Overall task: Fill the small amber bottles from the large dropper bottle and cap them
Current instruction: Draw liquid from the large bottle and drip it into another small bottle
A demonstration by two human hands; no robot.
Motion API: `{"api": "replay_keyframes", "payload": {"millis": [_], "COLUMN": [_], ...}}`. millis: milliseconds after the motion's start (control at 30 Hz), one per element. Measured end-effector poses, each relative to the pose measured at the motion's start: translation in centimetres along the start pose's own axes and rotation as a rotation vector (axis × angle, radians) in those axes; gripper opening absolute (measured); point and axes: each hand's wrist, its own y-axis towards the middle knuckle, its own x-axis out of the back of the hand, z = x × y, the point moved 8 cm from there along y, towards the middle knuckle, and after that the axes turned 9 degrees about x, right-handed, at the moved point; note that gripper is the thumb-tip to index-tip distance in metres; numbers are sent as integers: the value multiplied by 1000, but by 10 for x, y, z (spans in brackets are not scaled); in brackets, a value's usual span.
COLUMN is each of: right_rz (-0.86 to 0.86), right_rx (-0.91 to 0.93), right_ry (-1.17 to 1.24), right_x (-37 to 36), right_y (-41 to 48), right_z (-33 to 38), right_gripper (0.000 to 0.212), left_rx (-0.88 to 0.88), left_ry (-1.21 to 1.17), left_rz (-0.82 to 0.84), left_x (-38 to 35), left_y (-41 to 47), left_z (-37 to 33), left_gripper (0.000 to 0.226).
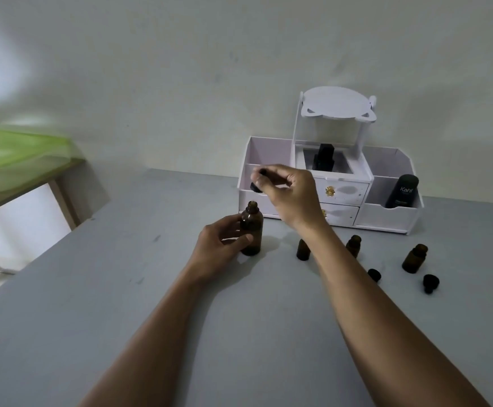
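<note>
At centre frame the left hand (pixel 224 242) wraps the large dropper bottle (pixel 251 233), holding it upright on the grey desk (pixel 122 318) with its neck open. Just above it the right hand (pixel 286 189) pinches the black dropper cap (pixel 258 180) by its bulb, lifted clear of the neck. Glass like this is probably rigid, smooth and breakable, so the body is the place to grip it, the cap by its ribbed collar. To the right stand three small amber bottles (pixel 303 249), uncapped, with two loose black caps (pixel 431 282) nearby. Behind, a white organiser (pixel 386 218) holds a dark container reading "Kahf" (pixel 402 190).
</note>
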Motion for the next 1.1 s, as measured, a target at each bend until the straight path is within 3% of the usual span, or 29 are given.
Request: {"api": "replay_keyframes", "payload": {"millis": [233, 900, 1100], "right_rz": [83, -89, -123], "right_rx": [-75, -15, 54], "right_ry": [-114, -151, -65], "right_x": [-17, -14, 3], "right_y": [-13, -19, 4], "right_z": [-26, -22, 12], "right_gripper": [15, 12, 16], "left_rx": [-7, -14, -77], "left_ry": [42, 70, 117], "left_rz": [-10, -2, -123], "left_x": [1, -2, 4], "left_y": [2, -2, -10], "left_z": [1, -1, -11], "left_gripper": [46, 48, 75]}}
